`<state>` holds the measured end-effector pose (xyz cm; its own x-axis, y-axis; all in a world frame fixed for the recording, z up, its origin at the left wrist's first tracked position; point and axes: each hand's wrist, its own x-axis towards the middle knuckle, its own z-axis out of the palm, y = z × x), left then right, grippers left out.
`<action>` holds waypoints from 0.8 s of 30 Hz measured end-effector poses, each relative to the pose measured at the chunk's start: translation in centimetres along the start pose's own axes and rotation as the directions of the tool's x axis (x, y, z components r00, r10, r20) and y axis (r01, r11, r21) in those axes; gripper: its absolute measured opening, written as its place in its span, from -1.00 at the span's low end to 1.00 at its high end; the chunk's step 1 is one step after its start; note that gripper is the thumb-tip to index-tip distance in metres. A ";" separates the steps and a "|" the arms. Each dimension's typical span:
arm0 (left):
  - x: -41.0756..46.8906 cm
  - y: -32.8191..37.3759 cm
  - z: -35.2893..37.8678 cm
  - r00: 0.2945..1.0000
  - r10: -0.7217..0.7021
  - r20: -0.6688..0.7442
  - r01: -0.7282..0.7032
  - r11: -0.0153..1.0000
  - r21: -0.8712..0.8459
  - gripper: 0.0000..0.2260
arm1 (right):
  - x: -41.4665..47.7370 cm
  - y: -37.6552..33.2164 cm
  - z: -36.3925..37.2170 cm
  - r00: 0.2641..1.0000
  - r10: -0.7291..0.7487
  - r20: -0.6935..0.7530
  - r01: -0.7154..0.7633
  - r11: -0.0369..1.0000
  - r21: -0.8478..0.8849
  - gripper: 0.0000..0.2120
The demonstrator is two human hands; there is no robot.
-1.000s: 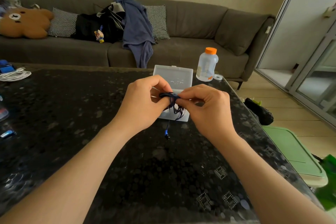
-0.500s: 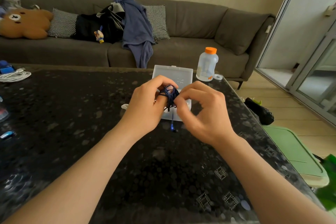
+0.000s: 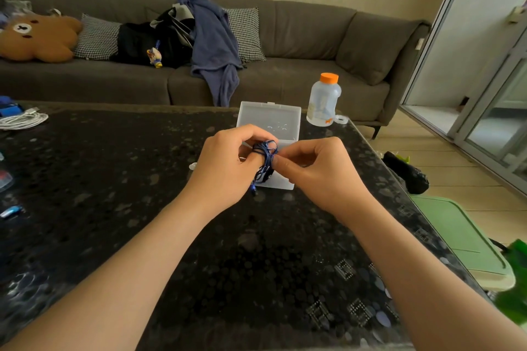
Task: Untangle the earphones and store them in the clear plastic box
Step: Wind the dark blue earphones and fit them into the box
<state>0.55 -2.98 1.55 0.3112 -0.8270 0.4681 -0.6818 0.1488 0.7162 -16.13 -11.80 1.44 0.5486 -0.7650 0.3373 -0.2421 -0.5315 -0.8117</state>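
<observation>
Now the earphones (image 3: 265,154) are at the centre of the frame, a dark blue cord wound in several loops around the fingers of the left hand (image 3: 225,168). These fingers are curled and hold the bundle. The right hand (image 3: 322,174) pinches the cord at the right side of the bundle with thumb and forefinger. One end of the cord hangs down below the hands, just above the table (image 3: 114,179).

The clear plastic box (image 3: 271,118) stands directly behind the hands, open, with its lid raised at the back. Its base is partly hidden by them.

I judge two risks. If the right hand pulls too strongly, a loop can close into a tight knot. If the left fingers relax, the loops can slip off together and tangle again. The hanging end can also catch on the front rim of the box and drag it, because the box looks light.

For room, the stretch of table in the lower centre, between the forearms, is open. To the right the table edge runs diagonally and is near. A bottle (image 3: 323,102) with an orange cap stands at the upper right, just beside the box, so I would avoid wide moves to that side.
</observation>
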 end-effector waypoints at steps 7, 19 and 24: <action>0.2 0.1 0.0 0.975 -0.215 0.055 0.220 0.967 -0.131 -0.66 | -0.2 0.2 1.0 0.997 0.065 -0.040 -0.060 0.993 0.103 -0.99; 0.2 0.0 -0.7 0.965 -0.205 0.164 0.224 0.969 -0.106 -0.68 | 0.3 0.0 1.2 0.993 0.003 -0.117 0.003 0.999 0.047 -0.86; 0.2 0.0 -0.8 0.957 -0.240 0.162 0.267 0.949 -0.170 -0.67 | 0.2 -0.2 0.4 0.999 0.015 -0.050 -0.012 0.998 0.056 -0.87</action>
<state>1.15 -2.72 2.12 0.3548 -0.9149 0.1924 -0.4511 0.0128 0.8924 -15.59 -11.70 1.51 0.5038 -0.7902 0.3488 -0.2038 -0.5012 -0.8410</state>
